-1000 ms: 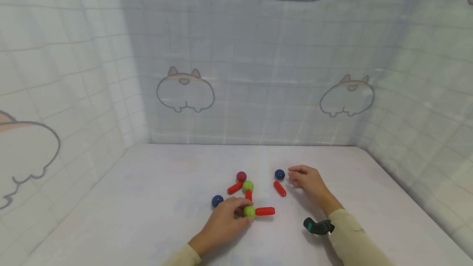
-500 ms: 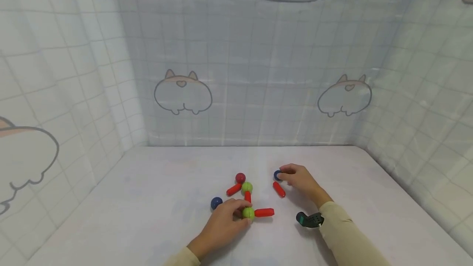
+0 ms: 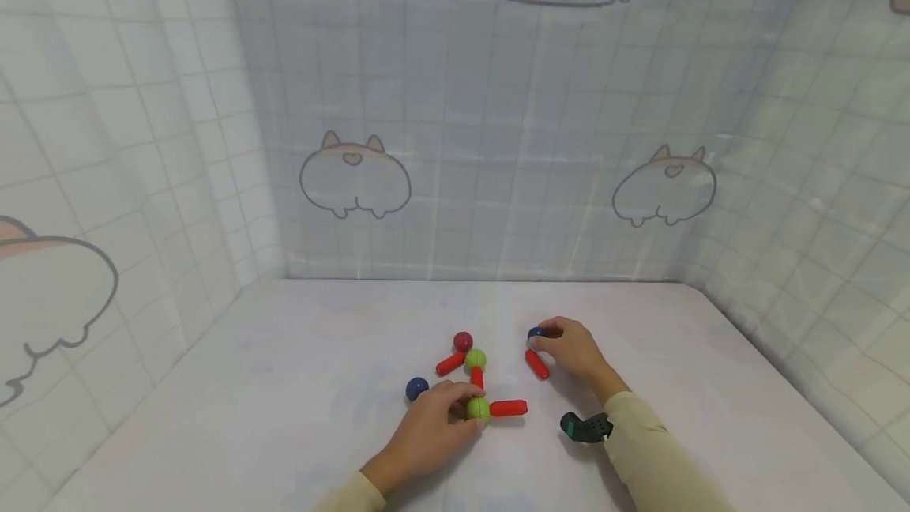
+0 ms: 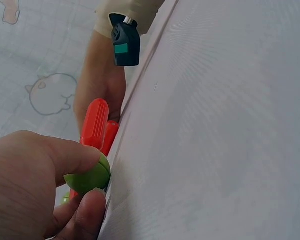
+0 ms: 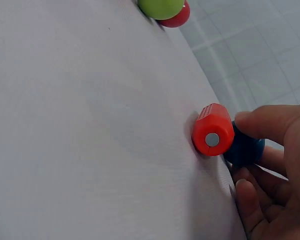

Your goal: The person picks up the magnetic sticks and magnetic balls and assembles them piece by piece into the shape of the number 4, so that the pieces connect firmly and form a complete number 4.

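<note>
The left hand (image 3: 430, 427) pinches a lime-green grooved ball (image 3: 479, 409) on the white tabletop (image 3: 298, 393), and the right hand (image 3: 577, 350) has thumb and fingers curled round a glossy dark-blue ball (image 5: 247, 149) beside a ridged red plastic rod (image 5: 213, 129) (can't tell if those two touch). I'd go firm on the left so nothing rolls, lighter on the right, and mind that rod.

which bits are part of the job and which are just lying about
Likely in the job:
near green ball, in the left hand
sideways red rod, middle red rod, far green ball, apparently joined on
right blue ball, in the right hand

Perhaps just lying about:
left blue ball
red ball
slanted red rod (attachment unclear)
rightmost red rod, not held
</note>
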`<state>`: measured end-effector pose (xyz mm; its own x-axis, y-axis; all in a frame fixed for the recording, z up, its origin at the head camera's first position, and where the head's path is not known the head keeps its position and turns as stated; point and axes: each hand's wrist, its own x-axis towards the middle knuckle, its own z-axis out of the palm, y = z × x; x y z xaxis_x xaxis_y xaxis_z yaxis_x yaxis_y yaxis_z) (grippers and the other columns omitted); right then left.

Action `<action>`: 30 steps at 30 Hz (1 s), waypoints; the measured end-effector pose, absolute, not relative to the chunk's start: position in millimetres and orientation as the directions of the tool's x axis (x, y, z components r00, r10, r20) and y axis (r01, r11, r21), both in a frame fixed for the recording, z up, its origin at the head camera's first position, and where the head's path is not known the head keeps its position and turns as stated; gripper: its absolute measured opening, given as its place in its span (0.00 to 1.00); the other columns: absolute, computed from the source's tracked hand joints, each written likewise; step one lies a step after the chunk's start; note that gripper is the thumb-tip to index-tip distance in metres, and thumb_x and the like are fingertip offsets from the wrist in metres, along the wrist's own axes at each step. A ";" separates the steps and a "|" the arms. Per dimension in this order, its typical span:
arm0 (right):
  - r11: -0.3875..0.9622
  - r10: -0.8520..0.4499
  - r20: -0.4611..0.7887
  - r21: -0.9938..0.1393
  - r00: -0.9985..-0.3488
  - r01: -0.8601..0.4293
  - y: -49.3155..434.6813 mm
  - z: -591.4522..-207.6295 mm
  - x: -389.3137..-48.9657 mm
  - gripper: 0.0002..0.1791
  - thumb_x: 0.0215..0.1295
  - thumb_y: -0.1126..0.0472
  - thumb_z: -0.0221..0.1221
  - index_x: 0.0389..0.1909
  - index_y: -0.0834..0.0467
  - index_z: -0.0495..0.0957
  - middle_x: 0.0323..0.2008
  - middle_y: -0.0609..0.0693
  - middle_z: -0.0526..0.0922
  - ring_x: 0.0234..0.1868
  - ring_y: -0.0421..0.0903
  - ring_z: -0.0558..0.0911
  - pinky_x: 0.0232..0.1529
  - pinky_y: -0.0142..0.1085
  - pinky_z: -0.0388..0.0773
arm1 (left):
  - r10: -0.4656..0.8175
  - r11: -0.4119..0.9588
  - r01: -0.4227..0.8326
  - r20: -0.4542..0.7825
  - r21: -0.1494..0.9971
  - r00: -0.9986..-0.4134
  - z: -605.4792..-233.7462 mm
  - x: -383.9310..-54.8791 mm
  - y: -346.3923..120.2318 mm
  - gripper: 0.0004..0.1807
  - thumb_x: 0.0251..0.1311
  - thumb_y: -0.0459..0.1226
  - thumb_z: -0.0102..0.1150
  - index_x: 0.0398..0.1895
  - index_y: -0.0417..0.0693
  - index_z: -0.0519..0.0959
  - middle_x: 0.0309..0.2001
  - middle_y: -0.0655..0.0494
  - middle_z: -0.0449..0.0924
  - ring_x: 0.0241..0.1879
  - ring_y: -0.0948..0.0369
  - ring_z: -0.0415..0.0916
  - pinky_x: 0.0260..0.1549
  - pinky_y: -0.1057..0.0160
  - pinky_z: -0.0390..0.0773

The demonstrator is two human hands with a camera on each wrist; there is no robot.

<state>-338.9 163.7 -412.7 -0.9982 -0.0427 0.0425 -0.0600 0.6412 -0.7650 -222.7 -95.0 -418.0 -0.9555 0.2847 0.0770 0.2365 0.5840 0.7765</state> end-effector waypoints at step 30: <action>0.339 0.084 0.071 -0.940 -0.994 -0.038 174.4 -420.5 -329.5 0.25 0.69 0.55 0.62 0.64 0.58 0.72 0.58 0.60 0.74 0.46 0.51 0.82 0.51 0.42 0.81 | 0.272 0.590 0.215 0.059 0.778 -0.961 -414.6 -220.0 -95.0 0.21 0.55 0.40 0.73 0.54 0.57 0.83 0.40 0.70 0.77 0.38 0.64 0.74 0.38 0.65 0.81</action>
